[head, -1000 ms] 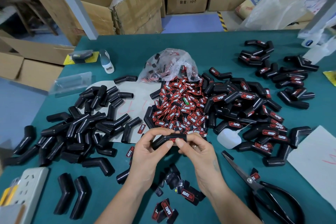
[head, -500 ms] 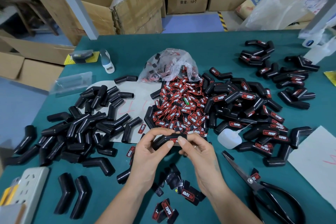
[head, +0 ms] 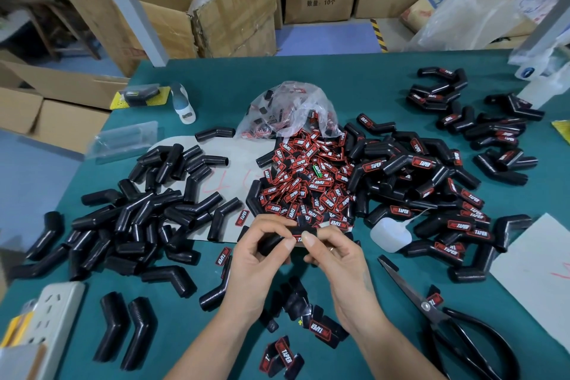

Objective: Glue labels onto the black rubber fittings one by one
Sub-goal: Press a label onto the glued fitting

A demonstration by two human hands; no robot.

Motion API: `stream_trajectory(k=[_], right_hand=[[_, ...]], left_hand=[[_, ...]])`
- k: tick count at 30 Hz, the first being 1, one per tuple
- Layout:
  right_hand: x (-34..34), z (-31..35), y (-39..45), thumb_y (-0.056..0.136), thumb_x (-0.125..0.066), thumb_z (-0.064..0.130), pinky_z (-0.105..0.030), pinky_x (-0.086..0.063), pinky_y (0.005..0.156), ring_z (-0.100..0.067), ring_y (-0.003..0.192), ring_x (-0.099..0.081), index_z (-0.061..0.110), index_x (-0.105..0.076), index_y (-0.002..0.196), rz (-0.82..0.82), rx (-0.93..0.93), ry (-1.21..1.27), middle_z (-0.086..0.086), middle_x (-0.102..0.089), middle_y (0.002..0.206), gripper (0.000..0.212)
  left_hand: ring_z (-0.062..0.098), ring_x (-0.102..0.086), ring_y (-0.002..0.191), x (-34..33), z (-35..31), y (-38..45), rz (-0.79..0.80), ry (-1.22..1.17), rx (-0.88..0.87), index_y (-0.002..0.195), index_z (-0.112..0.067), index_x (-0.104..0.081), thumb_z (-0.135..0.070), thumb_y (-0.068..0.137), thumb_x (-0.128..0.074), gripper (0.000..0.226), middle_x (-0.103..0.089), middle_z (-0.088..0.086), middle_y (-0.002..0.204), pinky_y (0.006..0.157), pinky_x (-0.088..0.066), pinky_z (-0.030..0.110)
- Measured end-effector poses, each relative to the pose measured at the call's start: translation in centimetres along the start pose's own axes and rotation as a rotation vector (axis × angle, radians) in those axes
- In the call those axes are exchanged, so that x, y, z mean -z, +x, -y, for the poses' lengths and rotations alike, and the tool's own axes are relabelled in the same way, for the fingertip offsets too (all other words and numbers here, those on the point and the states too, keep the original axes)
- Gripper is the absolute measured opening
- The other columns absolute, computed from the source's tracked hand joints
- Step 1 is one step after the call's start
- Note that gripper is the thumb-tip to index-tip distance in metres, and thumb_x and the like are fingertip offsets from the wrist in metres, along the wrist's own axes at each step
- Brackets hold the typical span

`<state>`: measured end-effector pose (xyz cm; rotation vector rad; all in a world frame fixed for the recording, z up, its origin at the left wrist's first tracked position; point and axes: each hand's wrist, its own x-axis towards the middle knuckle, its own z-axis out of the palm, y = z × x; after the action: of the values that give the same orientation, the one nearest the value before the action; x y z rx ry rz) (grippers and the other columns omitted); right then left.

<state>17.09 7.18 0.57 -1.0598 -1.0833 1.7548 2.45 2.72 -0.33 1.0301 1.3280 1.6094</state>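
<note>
Both hands hold one black bent rubber fitting just in front of the heap of red-and-black labels. Left hand curls round its left end; right hand pinches its right part, thumb pressing a label there. Its long axis runs left to right, level above the teal counter. Black-handled scissors lie right of the heap's near edge.

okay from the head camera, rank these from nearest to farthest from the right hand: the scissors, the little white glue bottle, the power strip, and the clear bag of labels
1. White glue bottle, just right of the right hand.
2. Scissors, lower right, handles toward the table's near edge.
3. Clear bag of labels, beyond the label pile, toward the far edge.
4. Power strip, far left near corner.
</note>
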Motion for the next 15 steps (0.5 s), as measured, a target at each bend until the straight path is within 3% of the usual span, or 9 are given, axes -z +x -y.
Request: stream_trajectory(k=[3,8,15], right_hand=[[0.13,0.21,-0.03,0.081,-0.081,0.046,-0.040,-0.050,0.088,-0.017,0.087,-0.058,0.011,-0.080,0.090,0.010,-0.002,0.011,-0.006,-0.060,0.094,0.036],[0.48,0.49,-0.12,0.085,-0.079,0.045,-0.039,-0.050,0.089,-0.019,0.093,-0.059,0.011,-0.081,0.095,0.038,0.007,0.013,-0.005,-0.061,0.097,0.035],[0.77,0.41,-0.16,0.085,-0.078,0.047,-0.026,-0.048,0.079,-0.013,0.086,-0.055,0.015,-0.082,0.098,0.045,0.021,-0.022,-0.002,-0.058,0.098,0.035]], left_hand=[[0.025,-0.065,0.086,0.28,0.01,0.22,0.027,0.111,-0.122,0.098,-0.025,-0.077,-0.025,0.096,-0.073,0.004,-0.067,0.005,0.116,0.064,-0.056,0.033],[0.030,-0.069,0.097,0.46,0.13,0.35,0.057,0.220,-0.233,0.107,-0.026,-0.081,-0.022,0.100,-0.072,0.012,-0.066,0.002,0.120,0.066,-0.061,0.031],[0.031,-0.070,0.104,0.46,0.22,0.18,0.044,0.260,-0.307,0.107,-0.017,-0.081,-0.013,0.097,-0.073,0.014,-0.068,0.003,0.119,0.074,-0.064,0.036]])
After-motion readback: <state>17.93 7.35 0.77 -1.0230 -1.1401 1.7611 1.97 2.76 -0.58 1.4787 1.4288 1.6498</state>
